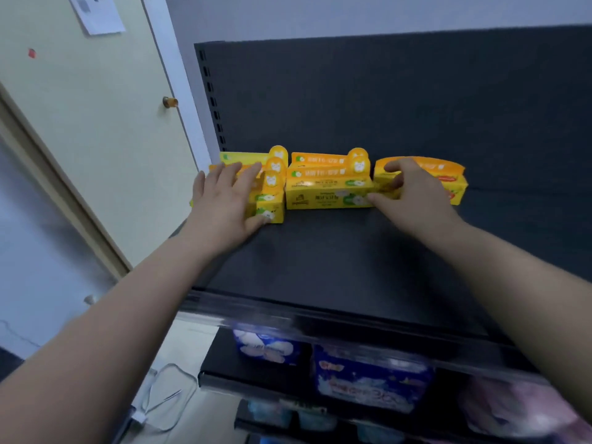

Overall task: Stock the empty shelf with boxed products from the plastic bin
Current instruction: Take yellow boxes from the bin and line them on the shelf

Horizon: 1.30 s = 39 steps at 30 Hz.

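- Presently at the arranging step, as I judge it: boxed goods sit in a row near the back of the dark flat metal shelf (336,261), with both hands on them.
- Left hand (224,200): fingers spread and nearly straight, laid over the left stack of yellow cardboard boxes (272,205), thumb low by the stack's front face. It looks like pressing rather than gripping.
- Right hand (413,193): fingers curl over the top edge of the yellow-and-orange cardboard box (456,184) and hold it. The thumb stretches toward the other hand, its tip at the lower front corner of the middle pair of yellow cardboard boxes (326,190).
- Between the two grips: the middle pair, a narrow gap off the left stack. Whether it touches the held box I cannot tell.
- Beyond both grips: dark upright back panel (384,97), with the boxes close to it.
- Nearer the person than the grips: a bare stretch of shelf.
- Under the shelf: blue printed soft packs (368,376) on a lower level.
- Plastic bin: not in view.
- Next move, my reading: slide the outer groups inward to close the row and square the fronts, then let go and fetch more stock. The tall left stack may topple if shoved hard.
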Available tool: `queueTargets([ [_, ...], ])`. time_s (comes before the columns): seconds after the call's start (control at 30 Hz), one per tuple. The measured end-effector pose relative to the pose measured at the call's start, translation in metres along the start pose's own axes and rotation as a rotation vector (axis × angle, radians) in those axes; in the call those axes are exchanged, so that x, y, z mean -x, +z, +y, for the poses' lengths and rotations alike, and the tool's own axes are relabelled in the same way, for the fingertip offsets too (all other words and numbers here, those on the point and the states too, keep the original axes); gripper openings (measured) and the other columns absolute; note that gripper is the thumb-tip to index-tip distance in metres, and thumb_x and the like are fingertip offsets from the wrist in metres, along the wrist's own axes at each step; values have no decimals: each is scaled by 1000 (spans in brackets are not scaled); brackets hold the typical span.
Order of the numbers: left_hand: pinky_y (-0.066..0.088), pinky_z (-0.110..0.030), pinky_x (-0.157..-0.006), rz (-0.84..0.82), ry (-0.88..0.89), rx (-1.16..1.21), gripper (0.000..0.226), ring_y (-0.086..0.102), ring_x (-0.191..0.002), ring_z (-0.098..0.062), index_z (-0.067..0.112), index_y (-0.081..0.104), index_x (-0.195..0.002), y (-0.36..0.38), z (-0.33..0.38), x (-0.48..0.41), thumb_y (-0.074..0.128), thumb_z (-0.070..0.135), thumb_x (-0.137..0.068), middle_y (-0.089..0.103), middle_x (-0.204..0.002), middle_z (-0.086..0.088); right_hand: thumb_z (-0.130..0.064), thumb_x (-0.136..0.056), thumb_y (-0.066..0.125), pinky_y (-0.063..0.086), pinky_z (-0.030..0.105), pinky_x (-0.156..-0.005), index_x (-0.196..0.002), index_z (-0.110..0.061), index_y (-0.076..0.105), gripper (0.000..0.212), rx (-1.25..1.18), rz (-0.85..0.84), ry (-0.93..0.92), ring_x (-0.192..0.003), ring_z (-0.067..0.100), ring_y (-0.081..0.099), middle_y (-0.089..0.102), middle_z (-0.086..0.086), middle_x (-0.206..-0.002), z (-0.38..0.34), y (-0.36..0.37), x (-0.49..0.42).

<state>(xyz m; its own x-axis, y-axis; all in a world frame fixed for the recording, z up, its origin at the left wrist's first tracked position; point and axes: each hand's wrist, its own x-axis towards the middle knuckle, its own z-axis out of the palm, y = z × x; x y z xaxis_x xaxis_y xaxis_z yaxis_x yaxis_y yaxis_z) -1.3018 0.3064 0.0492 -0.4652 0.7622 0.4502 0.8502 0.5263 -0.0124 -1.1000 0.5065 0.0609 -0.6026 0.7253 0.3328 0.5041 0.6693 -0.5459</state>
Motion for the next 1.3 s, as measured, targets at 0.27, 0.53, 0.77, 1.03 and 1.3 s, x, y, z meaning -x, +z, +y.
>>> queueTargets([
  [0.27, 31, -52, -105, 134, 287, 341, 79, 40, -130, -30, 14, 29, -146, -19, 132, -9, 52, 47, -78, 45, -138, -9, -35, -88, 61, 35, 36, -106, -143, -18, 37, 63, 120, 130, -135, -131, 24, 41, 45, 3, -144, 43, -72, 57],
  [0.53, 35, -49, -105, 123, 543, 560, 74, 44, -127, -29, 9, 32, -145, -30, 316, 5, 48, 45, -82, 48, -137, -11, -35, -92, 56, 19, 37, -116, -148, -16, 29, 65, 319, 249, 10, -141, 29, 27, 35, 10, -151, 136, -189, 153],
  [0.77, 19, -48, -114, -17, 703, 715, 72, 35, -134, -22, 20, 29, -147, -38, 496, 49, 55, 41, -83, 41, -143, -6, -39, -93, 54, 18, 42, -117, -149, -17, 28, 66, 459, 337, 267, -143, 28, 23, 32, 9, -153, 234, -291, 263],
  [1.03, 20, -45, -114, -107, 948, 832, 72, 32, -137, -23, 20, 24, -149, -56, 678, 123, 58, 36, -88, 36, -147, -5, -41, -90, 54, 22, 39, -117, -147, -17, 31, 66, 570, 430, 566, -140, 28, 29, 36, 10, -150, 313, -381, 397],
  [1.3, 22, -42, -114, -242, 1220, 942, 73, 32, -135, -22, 21, 24, -148, -63, 808, 191, 59, 37, -87, 36, -147, -3, -35, -89, 58, 22, 38, -117, -148, -18, 30, 67, 620, 554, 866, -141, 25, 27, 35, 6, -151, 363, -424, 498],
])
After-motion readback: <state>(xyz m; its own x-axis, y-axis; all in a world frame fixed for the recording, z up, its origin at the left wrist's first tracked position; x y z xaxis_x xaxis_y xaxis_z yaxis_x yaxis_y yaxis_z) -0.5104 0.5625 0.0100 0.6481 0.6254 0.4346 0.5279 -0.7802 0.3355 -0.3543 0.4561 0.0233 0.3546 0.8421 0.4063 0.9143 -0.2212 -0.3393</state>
